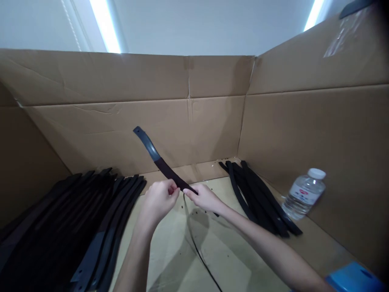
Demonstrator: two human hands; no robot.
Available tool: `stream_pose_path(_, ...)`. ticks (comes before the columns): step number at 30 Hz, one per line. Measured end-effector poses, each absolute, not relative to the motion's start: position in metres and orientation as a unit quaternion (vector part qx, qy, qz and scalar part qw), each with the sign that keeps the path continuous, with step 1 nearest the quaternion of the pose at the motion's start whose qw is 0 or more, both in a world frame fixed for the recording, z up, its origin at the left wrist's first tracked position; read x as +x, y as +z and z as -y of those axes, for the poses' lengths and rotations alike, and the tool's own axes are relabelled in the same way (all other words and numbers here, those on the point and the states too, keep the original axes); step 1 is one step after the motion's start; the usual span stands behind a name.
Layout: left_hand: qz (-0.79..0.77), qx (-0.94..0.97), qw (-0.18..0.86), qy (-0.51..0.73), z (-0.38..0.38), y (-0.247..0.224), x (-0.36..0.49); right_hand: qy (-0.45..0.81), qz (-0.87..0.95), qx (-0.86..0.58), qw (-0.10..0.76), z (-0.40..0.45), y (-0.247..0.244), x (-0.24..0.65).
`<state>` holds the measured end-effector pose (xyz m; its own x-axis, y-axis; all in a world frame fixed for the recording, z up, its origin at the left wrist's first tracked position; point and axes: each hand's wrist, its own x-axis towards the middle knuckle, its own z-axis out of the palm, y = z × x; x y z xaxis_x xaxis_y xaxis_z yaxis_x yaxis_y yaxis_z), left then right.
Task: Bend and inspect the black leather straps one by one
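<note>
A curved dark strip (170, 173) is held up at a slant in front of me. Its upper end is smooth grey with a small hole, and a dark cloth-like wrap covers the length below. My right hand (205, 196) grips the strip near its lower part, thumb along the top. My left hand (161, 198) is closed in a pinch at the wrap's lower edge; exactly what lies between its fingertips is hidden. From between the hands a thin black cord (194, 241) hangs and runs down toward me. The strip's lower end shows just past my right wrist.
Many similar dark strips (100, 231) lie stacked at left. Several more black strips (252, 194) lie at right, beside a clear water bottle (304, 194). Cardboard walls (136, 81) enclose the work surface (231, 259). A blue object (352, 278) sits at the lower right corner.
</note>
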<state>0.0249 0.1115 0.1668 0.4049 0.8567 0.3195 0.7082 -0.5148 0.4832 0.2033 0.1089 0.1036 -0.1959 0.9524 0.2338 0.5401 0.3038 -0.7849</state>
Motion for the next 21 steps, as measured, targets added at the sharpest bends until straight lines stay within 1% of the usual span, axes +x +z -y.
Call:
stream_pose_path(4, -0.402, 0.865, 0.036, 0.299, -0.100, 0.177, 0.025, 0.230, 0.756, -0.547, 0.277, -0.090, 0.113, 0.208)
stream_pose_path(7, -0.350, 0.895, 0.011, 0.278, -0.098, 0.179, 0.024, 0.156, 0.790, -0.548, 0.225, -0.071, 0.127, 0.205)
stream_pose_path(9, -0.353, 0.901, 0.040, 0.248, -0.098, 0.178, 0.024, 0.127, 0.810, -0.538, 0.195, -0.062, 0.136, 0.203)
stream_pose_path(12, -0.376, 0.901, 0.116, 0.182, -0.097, 0.175, 0.021, 0.110, 0.830, -0.525, 0.155, -0.055, 0.144, 0.205)
stream_pose_path(16, -0.335, 0.914, 0.214, 0.085, -0.097, 0.173, 0.021, 0.141, 0.835, -0.521, 0.110, -0.052, 0.148, 0.212)
stream_pose_path(17, -0.317, 0.918, 0.223, 0.079, -0.098, 0.172, 0.022, 0.165, 0.829, -0.525, 0.101, -0.051, 0.150, 0.213)
stream_pose_path(21, -0.293, 0.924, 0.207, 0.133, -0.105, 0.170, 0.026, 0.271, 0.805, -0.523, 0.072, -0.053, 0.175, 0.227)
